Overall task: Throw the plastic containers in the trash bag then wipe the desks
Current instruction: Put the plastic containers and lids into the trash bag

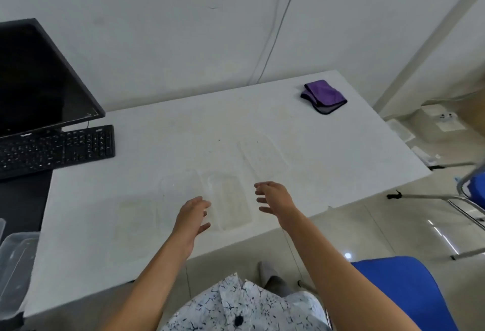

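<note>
Several clear plastic containers lie on the white desk [341, 147]. One clear container [232, 202] lies between my hands near the front edge. Another container [263, 155] lies farther back to the right, a third [136, 223] to the left, and a clear lid-like piece [181, 182] sits behind my left hand. My left hand [193, 214] hovers open just left of the middle container. My right hand [273, 198] hovers open just right of it, fingers spread. Neither hand holds anything. A folded purple cloth [324, 96] lies at the desk's far right.
A black monitor [39, 78] and black keyboard [56, 148] stand at the left on a darker desk. Clear plastic tubs [14, 265] sit at the lower left edge. A blue chair [404, 291] stands at my right, and another chair frame [469, 191] farther right.
</note>
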